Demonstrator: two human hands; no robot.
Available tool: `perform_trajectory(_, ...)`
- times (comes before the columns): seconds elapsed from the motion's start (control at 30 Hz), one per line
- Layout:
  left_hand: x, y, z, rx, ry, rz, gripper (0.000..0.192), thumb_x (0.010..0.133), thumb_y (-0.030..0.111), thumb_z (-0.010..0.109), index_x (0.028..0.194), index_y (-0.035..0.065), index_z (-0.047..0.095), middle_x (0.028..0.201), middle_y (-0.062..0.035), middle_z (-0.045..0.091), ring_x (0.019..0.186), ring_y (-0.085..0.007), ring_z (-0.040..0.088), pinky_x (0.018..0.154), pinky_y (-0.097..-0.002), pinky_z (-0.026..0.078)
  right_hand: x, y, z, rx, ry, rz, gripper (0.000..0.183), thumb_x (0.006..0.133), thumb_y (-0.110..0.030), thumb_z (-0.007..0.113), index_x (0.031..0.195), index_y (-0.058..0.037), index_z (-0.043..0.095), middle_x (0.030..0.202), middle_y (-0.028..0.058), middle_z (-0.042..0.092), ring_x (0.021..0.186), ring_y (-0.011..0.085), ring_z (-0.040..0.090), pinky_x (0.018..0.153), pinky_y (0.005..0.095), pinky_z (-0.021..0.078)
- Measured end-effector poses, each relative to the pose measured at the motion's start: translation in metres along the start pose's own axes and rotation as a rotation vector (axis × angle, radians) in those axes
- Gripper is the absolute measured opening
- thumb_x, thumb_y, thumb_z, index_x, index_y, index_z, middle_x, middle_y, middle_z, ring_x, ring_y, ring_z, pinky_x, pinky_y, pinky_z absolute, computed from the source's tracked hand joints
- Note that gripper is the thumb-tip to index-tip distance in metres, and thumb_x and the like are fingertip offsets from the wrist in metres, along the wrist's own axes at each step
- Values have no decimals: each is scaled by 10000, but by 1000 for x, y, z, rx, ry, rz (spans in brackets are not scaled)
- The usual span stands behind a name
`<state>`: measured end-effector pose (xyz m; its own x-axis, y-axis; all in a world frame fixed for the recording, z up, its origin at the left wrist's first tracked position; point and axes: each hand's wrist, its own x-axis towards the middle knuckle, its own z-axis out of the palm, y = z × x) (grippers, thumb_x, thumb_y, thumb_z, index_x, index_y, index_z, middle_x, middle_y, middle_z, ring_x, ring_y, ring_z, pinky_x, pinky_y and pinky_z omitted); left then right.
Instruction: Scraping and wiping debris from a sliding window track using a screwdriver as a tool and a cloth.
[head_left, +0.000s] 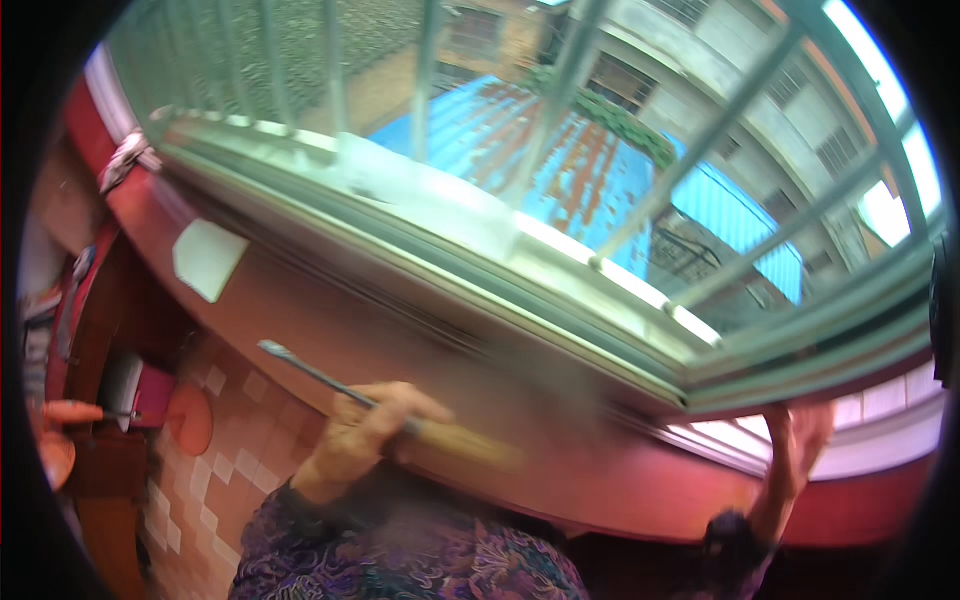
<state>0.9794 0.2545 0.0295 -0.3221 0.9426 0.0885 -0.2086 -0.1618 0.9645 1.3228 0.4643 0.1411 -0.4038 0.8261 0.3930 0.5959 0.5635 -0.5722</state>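
My left hand (356, 435) is closed around a slim hand tool (319, 371), held over the reddish window sill (322, 319). The tool has a dark shaft and a pale flattened tip pointing up and left. Its wider yellowish end is blurred, so I cannot tell whether that is a handle or bristles. On the right, my right hand (802, 442) is raised against the underside of a metal-framed window sash (787, 390). The sash hides the fingertips, and the grip cannot be made out.
A white piece of paper or card (210, 259) lies on the sill at left. A crumpled cloth (129, 159) sits at the far corner. Metal bars (424, 82) stand outside the window. Below left are an orange-handled tool (71, 412), a round orange stool top (190, 420) and a tiled floor (217, 480).
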Motion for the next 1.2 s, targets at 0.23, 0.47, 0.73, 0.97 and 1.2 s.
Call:
perform_trajectory(0.23, 2, 7, 4, -65, -201, 19, 267, 946, 170, 467, 1027, -19, 636, 739, -53, 575, 553, -79, 508, 501, -214, 415, -69, -92, 57, -190, 181, -433, 441, 740, -97, 716, 1138, -5, 551, 1137, 227, 563, 1069, 335, 551, 902, 399, 447)
perform_trajectory(0.47, -8, 9, 24, -36, -350, 50, 241, 952, 185, 479, 1041, 8, 615, 792, -22, 567, 601, -61, 499, 522, -190, 423, -96, -118, 124, 164, -462, -353, 395, 732, -103, 702, 1088, -5, 562, 1012, 200, 591, 913, 361, 582, 785, 397, 471)
perform_trajectory(0.73, -42, 35, -1, 428, -252, 58, 265, 898, 187, 572, 1125, 52, 592, 914, -52, 604, 846, -134, 576, 736, -272, 477, -117, -118, 149, 236, -435, -474, 301, 794, -56, 601, 1086, -14, 545, 904, 183, 603, 780, 357, 596, 687, 381, 474)
perform_trajectory(0.97, -33, 97, -187, 221, 516, 423, 490, 947, 471, 372, 1027, 52, 612, 917, -43, 643, 862, -138, 598, 761, -293, 455, -140, -91, 168, 451, -187, -173, 263, 832, -59, 569, 1085, -8, 521, 822, 49, 507, 717, 128, 473, 670, 252, 432)
perform_trajectory(1.2, 27, 168, -445, 44, 851, 434, 644, 905, 583, 350, 1233, 45, 486, 1216, -88, 537, 1141, -185, 478, 956, -388, 303, -134, -157, 176, 649, -65, 147, 254, 827, -99, 562, 1044, 26, 526, 774, 27, 490, 681, 110, 432, 635, 230, 375)
